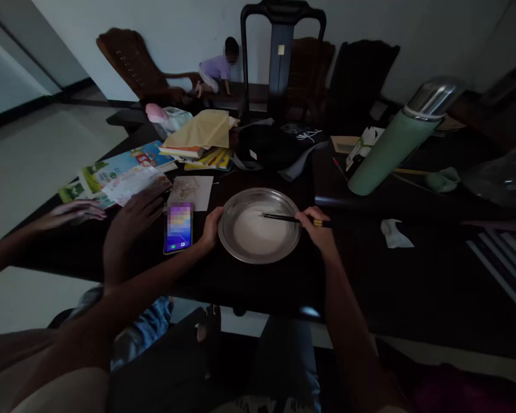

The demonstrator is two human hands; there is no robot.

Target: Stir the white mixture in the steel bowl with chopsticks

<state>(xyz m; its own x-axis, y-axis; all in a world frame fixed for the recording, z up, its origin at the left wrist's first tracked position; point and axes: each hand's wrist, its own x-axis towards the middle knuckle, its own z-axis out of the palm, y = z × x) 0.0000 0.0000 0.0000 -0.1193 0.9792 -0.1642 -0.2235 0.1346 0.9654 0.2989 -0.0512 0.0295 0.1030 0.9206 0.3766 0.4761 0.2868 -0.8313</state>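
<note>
gripping metal bowl (258, 258) by left edge with left hand (212, 228) | grasping chopsticks (281, 218) in right hand (316, 226), pointing them over the white contents (258, 236) | resting metal bowl on dark counter (258, 287), to the right of lit phone (179, 235)

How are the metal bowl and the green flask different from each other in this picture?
The metal bowl is wide and shallow, while the green flask is tall and narrow.
The bowl is open, with whitish contents visible; the flask has its silver cap on.
The person's left hand holds the bowl's side, whereas no hand touches the flask.
Both show shiny, silver-coloured surfaces, the flask only at its top.
</note>
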